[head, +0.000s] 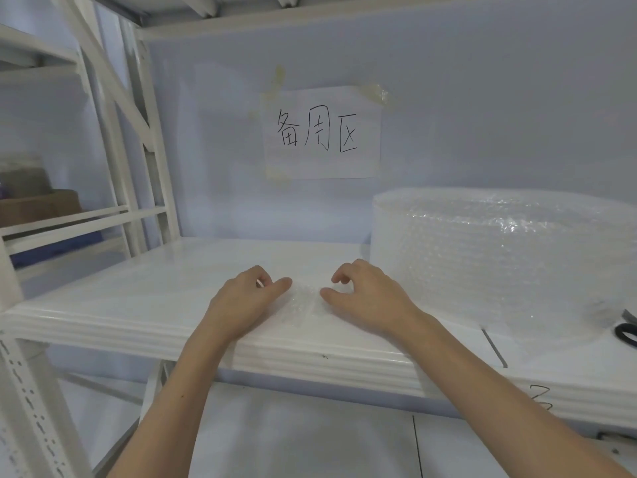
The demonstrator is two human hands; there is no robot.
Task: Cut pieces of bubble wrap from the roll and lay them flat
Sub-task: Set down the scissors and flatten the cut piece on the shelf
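Note:
A small cut piece of bubble wrap (pixel 304 301) lies flat on the white shelf (pixel 144 298), near its front edge. My left hand (pixel 243 300) rests at the piece's left side, fingers curled, thumb stretched toward it. My right hand (pixel 363 298) rests on the piece's right side, fingers loosely curled and thumb lying along the wrap. Neither hand grips anything. The large roll of bubble wrap (pixel 496 257) lies on the shelf to the right, its loose end spread toward the front. Black-handled scissors (pixel 628 331) lie at the far right edge, partly cut off by the frame.
A paper sign with handwritten characters (pixel 322 132) is taped to the back wall. White shelf uprights (pixel 144 160) stand at the left, with a cardboard box (pixel 38 201) on the neighbouring rack. Another shelf level (pixel 310 15) runs overhead.

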